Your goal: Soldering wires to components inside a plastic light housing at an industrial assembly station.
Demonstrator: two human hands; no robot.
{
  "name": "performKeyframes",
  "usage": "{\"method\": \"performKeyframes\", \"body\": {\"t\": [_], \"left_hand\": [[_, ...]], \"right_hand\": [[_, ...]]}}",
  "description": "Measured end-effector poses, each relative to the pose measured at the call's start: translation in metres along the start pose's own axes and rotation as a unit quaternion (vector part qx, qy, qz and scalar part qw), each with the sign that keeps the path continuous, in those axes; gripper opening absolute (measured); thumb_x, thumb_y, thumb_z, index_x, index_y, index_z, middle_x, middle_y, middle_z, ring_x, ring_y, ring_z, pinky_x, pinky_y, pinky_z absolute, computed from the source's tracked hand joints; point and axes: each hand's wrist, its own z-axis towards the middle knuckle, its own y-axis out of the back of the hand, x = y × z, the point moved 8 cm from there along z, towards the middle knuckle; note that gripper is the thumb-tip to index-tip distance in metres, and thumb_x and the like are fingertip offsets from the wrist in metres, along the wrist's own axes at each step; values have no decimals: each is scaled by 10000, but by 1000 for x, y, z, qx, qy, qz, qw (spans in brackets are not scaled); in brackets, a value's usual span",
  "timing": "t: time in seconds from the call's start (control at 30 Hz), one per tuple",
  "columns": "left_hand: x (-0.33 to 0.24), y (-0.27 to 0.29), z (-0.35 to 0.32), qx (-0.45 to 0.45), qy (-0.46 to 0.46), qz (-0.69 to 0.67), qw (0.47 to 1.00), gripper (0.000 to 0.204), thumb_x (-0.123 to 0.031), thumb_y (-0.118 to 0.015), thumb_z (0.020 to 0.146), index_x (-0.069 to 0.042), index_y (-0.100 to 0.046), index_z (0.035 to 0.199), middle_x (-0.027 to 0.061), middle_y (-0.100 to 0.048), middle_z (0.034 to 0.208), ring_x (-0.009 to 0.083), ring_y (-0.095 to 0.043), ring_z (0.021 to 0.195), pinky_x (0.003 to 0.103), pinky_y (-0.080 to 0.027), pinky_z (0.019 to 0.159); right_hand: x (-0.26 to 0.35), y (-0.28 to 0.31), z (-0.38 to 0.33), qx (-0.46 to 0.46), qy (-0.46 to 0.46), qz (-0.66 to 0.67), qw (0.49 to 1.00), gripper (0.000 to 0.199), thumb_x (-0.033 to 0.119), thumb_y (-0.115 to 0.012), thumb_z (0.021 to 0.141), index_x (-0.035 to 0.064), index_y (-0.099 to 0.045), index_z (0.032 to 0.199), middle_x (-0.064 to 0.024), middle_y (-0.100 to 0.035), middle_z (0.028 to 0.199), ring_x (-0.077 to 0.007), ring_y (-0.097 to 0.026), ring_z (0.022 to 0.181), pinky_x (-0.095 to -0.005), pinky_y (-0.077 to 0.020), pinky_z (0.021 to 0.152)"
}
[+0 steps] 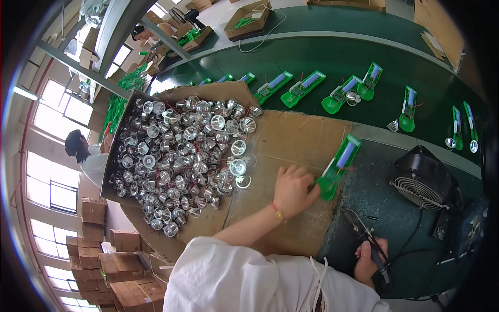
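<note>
My left hand [295, 191] is over the cardboard sheet, fingers curled, its thumb at the lower left edge of a green plastic torch housing [338, 166]. A blue cylindrical battery and a thin red wire show in that housing. Whatever lies under the curled fingers is hidden. At the lower right, my right hand [370, 258] is closed round the dark handle of a soldering iron [366, 239], its metal end pointing up and left over the dark mat. To the left of my left hand, a big carton [118, 156] holds many silver reflector cups [179, 161].
Several green housings [304, 88] lie in a row along the green belt [228, 62], some with reflectors. A black fan [423, 179] stands right of the mat. An open box [247, 21] sits beyond the belt. Two people [86, 153] work at the left; stacked cartons [122, 268] stand behind.
</note>
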Motion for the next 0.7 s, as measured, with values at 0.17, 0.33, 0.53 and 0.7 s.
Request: {"method": "performKeyframes", "body": {"t": [0.17,0.33,0.53,0.7], "left_hand": [[27,54,-71,-75,70,12,995,206,-269,-702,662,-102,-605,732,81,-545,889,278,-504,882,409,-369,772],[163,124,-87,-203,314,221,901,643,-425,-681,689,-135,-498,1233,175,-346,1354,409,-302,1230,551,-276,940],[114,96,-106,-151,173,242,943,449,-378,-667,719,-166,-589,1107,117,-393,1327,395,-307,1239,550,-286,932],[60,89,-92,-212,65,157,962,322,-301,-691,713,-111,-618,963,107,-467,1201,362,-345,1199,510,-236,969]], "right_hand": [[1,0,3,-17,41,-7,999,129,71,-541,822,4,-461,897,-54,-503,620,-93,-485,512,-222,-416,489],[6,-2,2,-30,95,-15,995,156,121,-575,838,10,-479,891,-45,-518,614,-90,-489,506,-212,-395,465],[4,-2,2,-56,125,-14,991,141,123,-571,847,17,-483,876,-40,-522,611,-80,-482,501,-196,-385,458],[4,-2,3,-59,127,-13,990,145,132,-575,853,21,-483,874,-39,-522,617,-76,-476,502,-193,-379,456]]}}
